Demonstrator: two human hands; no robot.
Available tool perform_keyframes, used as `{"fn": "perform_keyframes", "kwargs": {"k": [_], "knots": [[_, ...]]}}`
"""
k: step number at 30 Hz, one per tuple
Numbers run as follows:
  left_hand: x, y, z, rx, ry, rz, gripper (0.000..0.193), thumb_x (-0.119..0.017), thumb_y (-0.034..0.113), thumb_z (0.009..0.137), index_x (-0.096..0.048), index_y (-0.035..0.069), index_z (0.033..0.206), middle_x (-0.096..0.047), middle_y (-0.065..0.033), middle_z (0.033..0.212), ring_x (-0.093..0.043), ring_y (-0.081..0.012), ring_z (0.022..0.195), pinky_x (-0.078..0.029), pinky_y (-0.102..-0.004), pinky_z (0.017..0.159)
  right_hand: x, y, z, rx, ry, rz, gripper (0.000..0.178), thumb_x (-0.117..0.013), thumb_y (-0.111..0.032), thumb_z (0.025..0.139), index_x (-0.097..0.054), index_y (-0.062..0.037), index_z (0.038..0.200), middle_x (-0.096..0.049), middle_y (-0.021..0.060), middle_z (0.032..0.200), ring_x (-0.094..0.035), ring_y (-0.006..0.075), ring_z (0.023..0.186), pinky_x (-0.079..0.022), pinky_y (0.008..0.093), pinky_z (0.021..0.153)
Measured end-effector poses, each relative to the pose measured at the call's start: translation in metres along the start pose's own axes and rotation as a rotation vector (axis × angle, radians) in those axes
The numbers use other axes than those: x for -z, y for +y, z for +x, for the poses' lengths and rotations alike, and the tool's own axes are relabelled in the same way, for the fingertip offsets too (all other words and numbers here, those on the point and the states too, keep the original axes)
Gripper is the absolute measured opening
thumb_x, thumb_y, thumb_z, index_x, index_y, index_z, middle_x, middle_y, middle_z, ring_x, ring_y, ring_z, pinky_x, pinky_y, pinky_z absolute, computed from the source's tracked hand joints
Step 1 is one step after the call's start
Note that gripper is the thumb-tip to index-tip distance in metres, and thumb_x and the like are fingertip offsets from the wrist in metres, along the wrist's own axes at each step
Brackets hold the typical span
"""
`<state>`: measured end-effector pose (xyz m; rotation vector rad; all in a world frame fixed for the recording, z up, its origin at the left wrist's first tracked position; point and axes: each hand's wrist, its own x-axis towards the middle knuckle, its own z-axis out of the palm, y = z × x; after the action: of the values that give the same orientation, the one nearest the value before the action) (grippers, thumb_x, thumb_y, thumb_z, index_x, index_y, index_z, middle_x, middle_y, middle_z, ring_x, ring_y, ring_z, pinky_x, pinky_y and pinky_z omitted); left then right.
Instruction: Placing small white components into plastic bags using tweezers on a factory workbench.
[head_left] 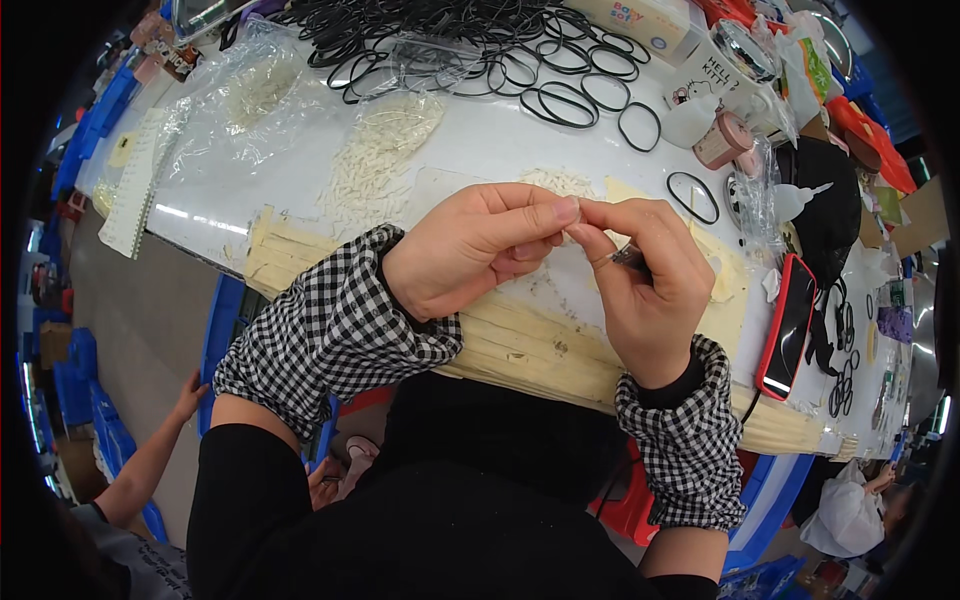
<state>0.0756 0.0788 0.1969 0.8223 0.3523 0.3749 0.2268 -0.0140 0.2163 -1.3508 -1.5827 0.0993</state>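
My left hand [478, 245] and my right hand [660, 265] meet fingertip to fingertip above the near edge of the white table [215, 190]. Both thumbs and forefingers are pinched together. Whatever lies between the tips is too small and covered to name. A small dark metallic piece [628, 257] shows inside the curled fingers of my right hand; its kind is hidden. Behind the hands lies a small heap of whitish bits [560, 182]. A larger pile of short white pieces [370, 165] spills from a clear bag to the left.
Many black rubber-like loops [560, 105] cover the table's far side. Cream tape [520, 350] lines the near edge. A red-cased phone [789, 325] lies at right, near a pink jar [722, 140] and a white squeeze bottle [800, 200]. Another person's arm [150, 455] reaches in at lower left.
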Motion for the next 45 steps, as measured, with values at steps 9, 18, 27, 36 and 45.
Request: {"fn": "perform_keyframes", "kwargs": {"k": [9,18,27,36,45], "knots": [[0.0060,-0.0005,0.0005,-0.004,-0.060,-0.088,0.021,-0.050,0.024,0.097,-0.055,0.004,0.096,-0.051,0.0042,0.081,-0.037,-0.0024,0.067,-0.034,-0.0173,0.062,0.0026,-0.0038,0.0013,-0.001,-0.060,-0.212,0.024,-0.073,-0.022,0.078,-0.060,-0.0036,0.086,-0.060,0.0081,0.073,-0.059,0.0208,0.060,-0.046,0.0272,0.052],[0.0055,-0.0010,0.0013,-0.028,-0.105,-0.097,0.015,-0.049,0.019,0.098,-0.053,0.006,0.093,-0.051,0.0028,0.084,-0.036,-0.0046,0.069,-0.034,-0.0177,0.065,-0.0002,0.0018,-0.0028,-0.039,-0.105,-0.333,0.034,-0.067,-0.034,0.083,-0.051,-0.0070,0.072,-0.055,0.0041,0.062,-0.054,0.0206,0.052,-0.039,0.0317,0.045],[0.0046,0.0002,0.0001,-0.047,-0.092,-0.066,0.013,-0.051,0.017,0.097,-0.054,0.006,0.093,-0.052,0.0027,0.083,-0.036,-0.0044,0.068,-0.033,-0.0174,0.062,-0.0004,0.0015,-0.0032,-0.051,-0.111,-0.322,0.034,-0.068,-0.034,0.082,-0.051,-0.0067,0.070,-0.053,0.0047,0.060,-0.052,0.0208,0.051,-0.038,0.0321,0.044],[0.0049,0.0002,0.0008,-0.066,-0.112,-0.056,0.012,-0.051,0.017,0.096,-0.054,0.006,0.092,-0.051,0.0033,0.082,-0.036,-0.0043,0.068,-0.032,-0.0173,0.062,0.0021,0.0007,-0.0044,-0.029,-0.134,-0.351,0.034,-0.068,-0.033,0.083,-0.051,-0.0073,0.069,-0.049,0.0047,0.057,-0.050,0.0215,0.049,-0.037,0.0332,0.044],[0.0058,-0.0001,0.0000,-0.067,-0.111,-0.063,0.012,-0.052,0.017,0.096,-0.054,0.007,0.092,-0.050,0.0038,0.081,-0.035,-0.0043,0.068,-0.033,-0.0176,0.063,0.0009,-0.0001,-0.0033,-0.037,-0.134,-0.333,0.034,-0.068,-0.033,0.083,-0.050,-0.0068,0.069,-0.051,0.0052,0.058,-0.051,0.0224,0.050,-0.038,0.0329,0.044]]}}
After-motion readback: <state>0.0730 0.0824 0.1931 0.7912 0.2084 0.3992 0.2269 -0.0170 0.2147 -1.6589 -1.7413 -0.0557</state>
